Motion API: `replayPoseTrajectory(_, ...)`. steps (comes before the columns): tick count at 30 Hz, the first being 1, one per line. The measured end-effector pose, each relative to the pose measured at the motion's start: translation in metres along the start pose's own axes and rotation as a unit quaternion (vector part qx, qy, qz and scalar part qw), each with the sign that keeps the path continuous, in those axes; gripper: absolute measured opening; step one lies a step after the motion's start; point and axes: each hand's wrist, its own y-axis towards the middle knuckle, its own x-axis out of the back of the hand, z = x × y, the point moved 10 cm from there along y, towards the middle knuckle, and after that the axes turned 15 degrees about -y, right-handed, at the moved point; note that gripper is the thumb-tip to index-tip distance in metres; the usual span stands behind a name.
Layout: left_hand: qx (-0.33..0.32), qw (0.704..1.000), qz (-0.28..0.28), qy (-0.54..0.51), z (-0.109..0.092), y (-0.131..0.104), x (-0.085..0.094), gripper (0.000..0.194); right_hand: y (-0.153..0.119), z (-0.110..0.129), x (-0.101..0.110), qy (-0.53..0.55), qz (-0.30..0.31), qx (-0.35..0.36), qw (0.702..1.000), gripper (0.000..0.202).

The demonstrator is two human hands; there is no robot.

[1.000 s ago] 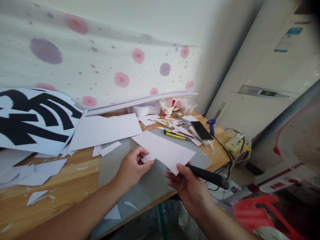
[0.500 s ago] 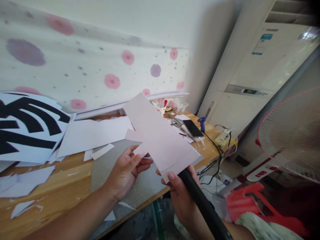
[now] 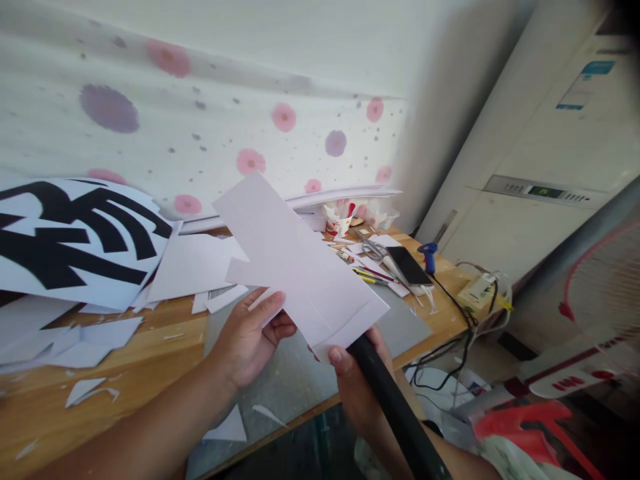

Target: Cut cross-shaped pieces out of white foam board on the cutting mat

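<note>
cutout (image 3: 287, 260) above mat (image 3: 295, 373) | cup (image 3: 339, 221) behind | phone (image 3: 409, 265) right, on table (image 3: 155, 367)

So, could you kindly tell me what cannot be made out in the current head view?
All in the head view:
Black, rounded bar: upper end hidden behind the flat white cut-out paper; lower end cut off by the bottom edge.
Right hand: some fingers hidden behind that paper.
White sheet with bold black shapes: left side cut off by the left edge.
Blue-and-white label on the tall white appliance: print too small.
</note>
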Motion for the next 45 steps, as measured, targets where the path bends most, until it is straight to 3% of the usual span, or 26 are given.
replayPoseTrajectory(9, -0.001, 1.0, -0.015, 0.005, 0.0, 0.007, 0.009, 0.044, 0.01, -0.009, -0.011, 0.038, 0.052, -0.019, 0.998, 0.038)
replayPoseTrajectory(16, -0.01, 0.999, -0.018, 0.025, -0.01, 0.012, 0.014, 0.044, 0.026, -0.009, 0.01, 0.063, 0.025, -0.049, 0.996, 0.043)
replayPoseTrajectory(24, 0.022, 0.997, 0.01, 0.076, 0.008, 0.007, 0.01, 0.041, 0.026, -0.028, 0.001, 0.158, 0.042, -0.155, 0.974, 0.026)
replayPoseTrajectory(29, 0.007, 0.996, 0.006, 0.085, 0.005, 0.01, 0.017, 0.044, 0.02, -0.037, 0.001, 0.202, 0.069, -0.191, 0.958, 0.033)
replayPoseTrajectory(37, -0.021, 0.995, -0.002, 0.094, -0.005, 0.018, 0.025, 0.042, 0.016, -0.043, 0.013, 0.104, 0.072, -0.186, 0.974, 0.04)
replayPoseTrajectory(41, -0.009, 0.994, -0.01, 0.106, -0.001, 0.017, 0.027, 0.041, 0.02, -0.037, 0.024, 0.075, 0.06, -0.15, 0.984, 0.039)
replayPoseTrajectory(45, 0.015, 0.995, -0.006, 0.101, 0.008, 0.012, 0.023, 0.039, 0.022, -0.03, 0.024, 0.068, 0.105, -0.158, 0.979, 0.039)
